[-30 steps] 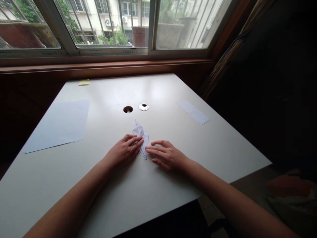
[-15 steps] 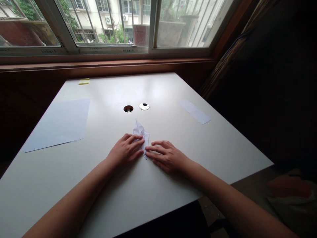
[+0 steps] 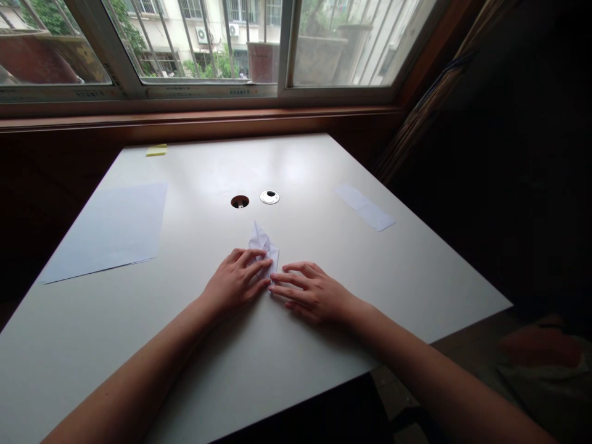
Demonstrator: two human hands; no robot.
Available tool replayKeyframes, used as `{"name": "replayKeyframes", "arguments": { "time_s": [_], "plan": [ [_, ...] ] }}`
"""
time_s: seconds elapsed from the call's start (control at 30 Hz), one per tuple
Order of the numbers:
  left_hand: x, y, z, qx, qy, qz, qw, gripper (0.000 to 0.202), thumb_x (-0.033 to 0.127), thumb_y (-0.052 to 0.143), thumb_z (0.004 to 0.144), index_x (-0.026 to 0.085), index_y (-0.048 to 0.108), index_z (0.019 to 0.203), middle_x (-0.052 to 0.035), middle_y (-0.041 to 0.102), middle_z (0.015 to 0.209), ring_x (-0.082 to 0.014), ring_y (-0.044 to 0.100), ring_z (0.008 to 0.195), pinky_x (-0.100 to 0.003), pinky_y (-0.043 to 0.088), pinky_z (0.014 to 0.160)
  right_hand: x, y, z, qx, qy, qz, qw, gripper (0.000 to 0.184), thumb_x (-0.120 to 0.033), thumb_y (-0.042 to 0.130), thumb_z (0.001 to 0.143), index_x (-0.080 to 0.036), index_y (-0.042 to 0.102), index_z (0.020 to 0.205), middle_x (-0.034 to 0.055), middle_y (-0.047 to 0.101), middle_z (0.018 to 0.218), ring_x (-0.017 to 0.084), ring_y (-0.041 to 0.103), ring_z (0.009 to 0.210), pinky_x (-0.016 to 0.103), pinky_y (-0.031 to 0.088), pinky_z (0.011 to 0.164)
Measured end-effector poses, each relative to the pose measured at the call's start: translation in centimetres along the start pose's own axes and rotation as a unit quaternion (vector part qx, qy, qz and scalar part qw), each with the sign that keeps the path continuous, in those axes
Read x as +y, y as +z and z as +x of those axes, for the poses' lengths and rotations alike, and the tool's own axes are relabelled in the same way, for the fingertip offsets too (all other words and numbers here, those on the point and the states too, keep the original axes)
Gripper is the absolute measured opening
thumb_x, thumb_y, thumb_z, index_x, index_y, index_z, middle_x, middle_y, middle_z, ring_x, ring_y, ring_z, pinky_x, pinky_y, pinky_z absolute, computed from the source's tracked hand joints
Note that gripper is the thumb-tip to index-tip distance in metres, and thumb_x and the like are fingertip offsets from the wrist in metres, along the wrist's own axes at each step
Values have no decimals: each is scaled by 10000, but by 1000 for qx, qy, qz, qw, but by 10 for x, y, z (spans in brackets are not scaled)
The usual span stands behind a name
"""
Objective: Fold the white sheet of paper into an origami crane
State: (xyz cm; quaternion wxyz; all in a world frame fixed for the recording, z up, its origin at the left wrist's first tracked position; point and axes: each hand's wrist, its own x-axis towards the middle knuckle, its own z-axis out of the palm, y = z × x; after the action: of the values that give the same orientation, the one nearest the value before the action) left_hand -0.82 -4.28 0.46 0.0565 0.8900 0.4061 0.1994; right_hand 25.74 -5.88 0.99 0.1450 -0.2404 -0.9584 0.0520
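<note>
Near middle of white table [image 3: 222,376], we see folded paper [image 3: 262,239], creased narrow, pointed at twelve o'clock: several folds already made. At its eight o'clock, left hand [image 3: 238,275] lays slightly parted fingers across it; pinching or only pressing, we cannot tell. At four, right hand [image 3: 313,293] spreads loosely, fingertips at near end. Flat sheets [image 3: 118,225] lie uncreased at nine. Folds left, we cannot judge.

You can read no words, numbers or brands here. Along the bottom of the window frame [image 3: 203,94] in front of you run short rows of dark print [image 3: 239,92], too small and blurred for you to make out.
</note>
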Motion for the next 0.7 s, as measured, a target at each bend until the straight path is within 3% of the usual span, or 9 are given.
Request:
{"name": "replayKeyframes", "arguments": {
  "time_s": [0.43, 0.7],
  "plan": [
    [2, 1, -1, 28, 6, 18, 999, 363, 387, 568, 956, 255, 629, 1289, -90, 598, 1310, -277, 526, 1138, -461, 499, 973, -4, -2, 5, 11, 8, 2, 1000, 403, -368, 540, 986, -272, 588, 1374, 79, 595, 1410, 262, 486, 1290, 454, 402, 1061],
    [-3, 2, -2, 29, 54, 29, 998, 305, 298, 551, 973, 289, 655, 1260, -67, 637, 1272, -241, 557, 1073, -427, 534, 941, 1, -1, 3, 54, 15, 1, 998, 287, -318, 575, 973, -296, 687, 1236, 29, 679, 1306, 234, 553, 1235, 410, 444, 1004]
  ]
}}
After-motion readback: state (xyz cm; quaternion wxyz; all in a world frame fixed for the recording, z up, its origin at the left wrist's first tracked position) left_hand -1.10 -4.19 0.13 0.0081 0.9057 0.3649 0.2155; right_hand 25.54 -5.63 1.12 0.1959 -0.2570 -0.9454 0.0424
